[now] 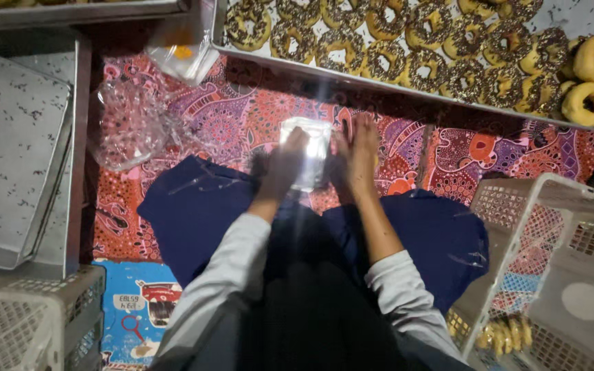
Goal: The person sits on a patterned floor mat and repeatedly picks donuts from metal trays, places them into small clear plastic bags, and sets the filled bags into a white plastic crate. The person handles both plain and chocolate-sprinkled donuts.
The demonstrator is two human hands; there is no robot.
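Both hands' fingers [297,141] pinching clear bag [309,148]

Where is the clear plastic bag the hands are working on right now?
In the head view, the clear plastic bag sits centre frame on the patterned mat, held between the left hand and right hand, below the doughnut tray.

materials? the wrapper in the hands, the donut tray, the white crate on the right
Wrapper: looks like thin clear plastic film, glossy; it glares white and the cloth shows through. Both hands hold it.
Tray: seems sheet metal, dull grey with a soft sheen and a folded rim.
Crate: likely moulded plastic, matte off-white, with a regular lattice of holes.
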